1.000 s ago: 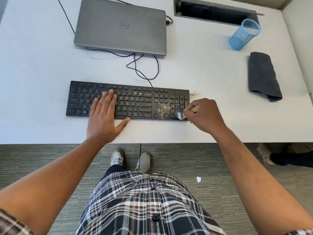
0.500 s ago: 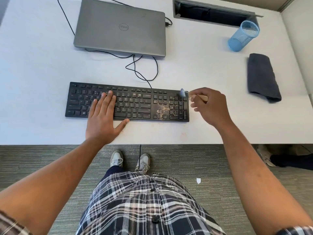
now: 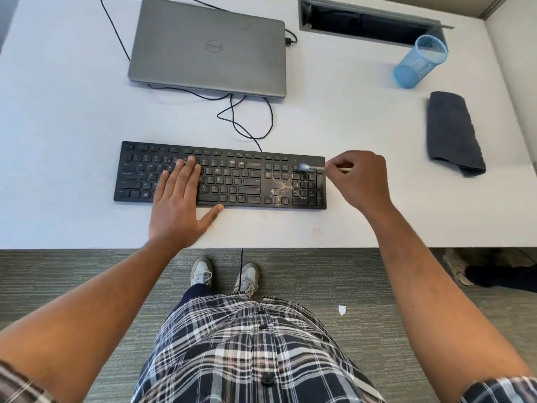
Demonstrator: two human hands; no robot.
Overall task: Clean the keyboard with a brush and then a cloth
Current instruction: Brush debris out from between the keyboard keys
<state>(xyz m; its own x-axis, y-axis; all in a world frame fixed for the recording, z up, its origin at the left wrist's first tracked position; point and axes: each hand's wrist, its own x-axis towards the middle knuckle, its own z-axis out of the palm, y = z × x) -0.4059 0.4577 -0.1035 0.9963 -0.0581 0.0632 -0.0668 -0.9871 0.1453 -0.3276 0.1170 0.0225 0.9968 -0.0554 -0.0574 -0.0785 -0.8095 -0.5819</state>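
While the white tabletop carries a black keyboard, the folded dark cloth lies well apart at its right. Left hand rests flat on the keys, fingers straight; right hand pinches a small brush over the number pad's top edge.

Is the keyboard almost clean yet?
Not yet. The right hand holds the brush over the number keys while the left hand rests flat on the keyboard. Crumbs still sit beside the number pad. The cloth lies folded and untouched, so wiping is still left.
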